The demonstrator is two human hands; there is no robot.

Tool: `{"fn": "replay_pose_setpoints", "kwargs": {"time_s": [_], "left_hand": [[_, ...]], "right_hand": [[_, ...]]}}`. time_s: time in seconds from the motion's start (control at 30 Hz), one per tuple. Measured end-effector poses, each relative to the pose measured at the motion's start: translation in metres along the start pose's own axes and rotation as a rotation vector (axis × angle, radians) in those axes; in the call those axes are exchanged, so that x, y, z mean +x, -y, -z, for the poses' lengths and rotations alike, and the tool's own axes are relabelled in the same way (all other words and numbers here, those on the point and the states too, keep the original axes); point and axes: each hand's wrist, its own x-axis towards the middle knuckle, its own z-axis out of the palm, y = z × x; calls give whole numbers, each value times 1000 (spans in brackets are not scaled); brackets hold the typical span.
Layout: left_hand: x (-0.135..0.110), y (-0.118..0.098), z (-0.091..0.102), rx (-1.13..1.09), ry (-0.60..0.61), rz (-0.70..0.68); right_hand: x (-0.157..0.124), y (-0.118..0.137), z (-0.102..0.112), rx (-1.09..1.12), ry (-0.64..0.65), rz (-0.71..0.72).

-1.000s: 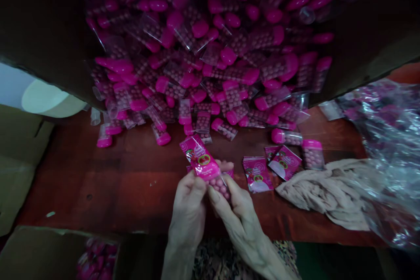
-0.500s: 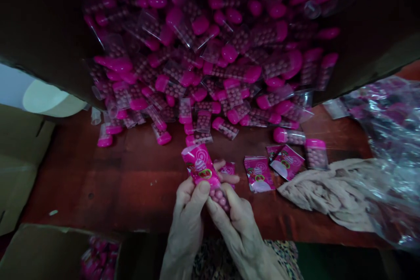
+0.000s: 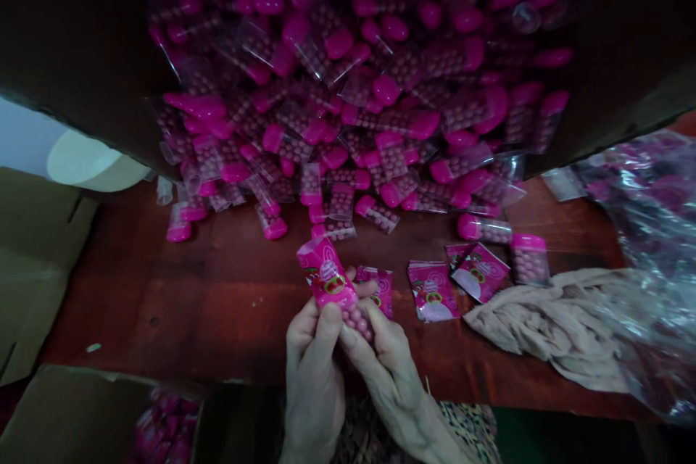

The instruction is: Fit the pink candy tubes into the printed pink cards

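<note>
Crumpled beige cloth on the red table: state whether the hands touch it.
No, the left hand and right hand hold a glossy pink wrapper and clear ball-filled tube, with the beige cloth lying apart to their right.

Swirl-printed magenta wrapper [image 3: 328, 272], dusty-pink beads [image 3: 357, 320], red-brown table [image 3: 212, 297], beige cloth [image 3: 549, 322], mottled garment [image 3: 470, 424]

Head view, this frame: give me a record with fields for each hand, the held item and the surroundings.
left hand: left hand, thumb pressed on the wrapper
right hand: right hand, fingers around the clear end of the tube
held item: tube with its far end inside the wrapper; pink beads show at the near end
beyond hands: pile of pink-capped tubes on a red table
right side: flat wrappers, cloth, clear plastic
lower left: carton holding pink packets
</note>
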Motion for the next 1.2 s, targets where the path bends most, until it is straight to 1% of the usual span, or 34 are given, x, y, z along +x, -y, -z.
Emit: {"fn": "replay_pose_setpoints", "kwargs": {"time_s": [0.13, 0.2, 0.27, 0.3, 0.37, 0.43, 0.5, 0.57, 0.67, 0.73, 0.8, 0.9, 1.0, 1.07, 1.13, 1.2], "left_hand": [[6, -10, 5, -14, -45, -76], [7, -12, 5, 11, -54, -76], [7, -10, 5, 4, -74, -59], [6, -9, 4, -12, -102, -49], [4, -6, 3, -49, -169, -16], [3, -5, 2, -82, -202, 19], [3, -7, 3, -100, -161, 34], [4, -10, 6, -100, -76, 28], [7, -14, 12, -73, 34, -7], [9, -15, 13, -39, 62, -25], [8, -14, 12, -10, 44, -24], [5, -9, 7, -25, -37, -25], [1, -2, 3, -69, -65, -35], [0, 1, 2, -86, -68, -52], [0, 1, 4, -92, -70, -65], [2, 0, 8, -88, -51, -51]], "right_hand": [[5, 4, 0, 191, 74, -105], [5, 6, -2, 229, 80, -128], [4, 7, -4, 206, 47, -119], [3, 7, -5, 173, 29, -101], [2, 9, -6, 89, -17, -46], [0, 10, -7, 12, -51, 2], [0, 11, -7, -9, -60, 14], [1, 11, -7, 26, -47, -18], [3, 9, -6, 216, 79, -133], [4, 7, -6, 306, 142, -185], [2, 6, -6, 241, 104, -172], [-1, 3, -7, -3, 17, -124], [-3, -1, -7, -172, -34, -121], [-3, -4, -6, -186, -21, -96], [-3, -7, -3, -120, 26, -78], [-3, -11, 1, -41, 59, -125]]}}
